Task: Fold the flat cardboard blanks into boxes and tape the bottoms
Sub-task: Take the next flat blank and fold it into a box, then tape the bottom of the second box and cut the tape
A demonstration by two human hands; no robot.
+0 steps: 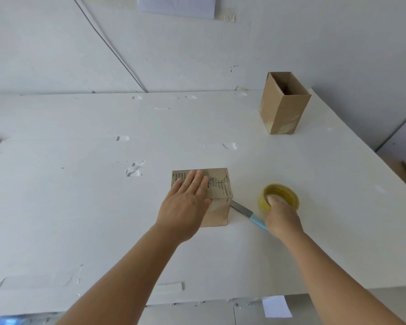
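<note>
Now the small brown corrugated cardboard box [211, 195] stands bottom-up near the middle of the white table [80, 207]. Its closed flaps are torn in places, baring the ribbed inner layer, and glossy tape shows on its near side. My left hand [185, 202] lies flat on that top face, fingers straight and together, pressing the flaps and gripping nothing. At three o'clock from the box sits the yellow roll of clear packing tape [279, 195]; my right hand [283, 218] reaches it from six o'clock, fingertips dipped into its core, though I cannot tell how firmly they grip. Between box and roll lies a blue-handled utility knife [246, 212], its blade toward the box. At one o'clock, well apart, stands a taller open-topped brown cardboard box [284, 106].
</note>
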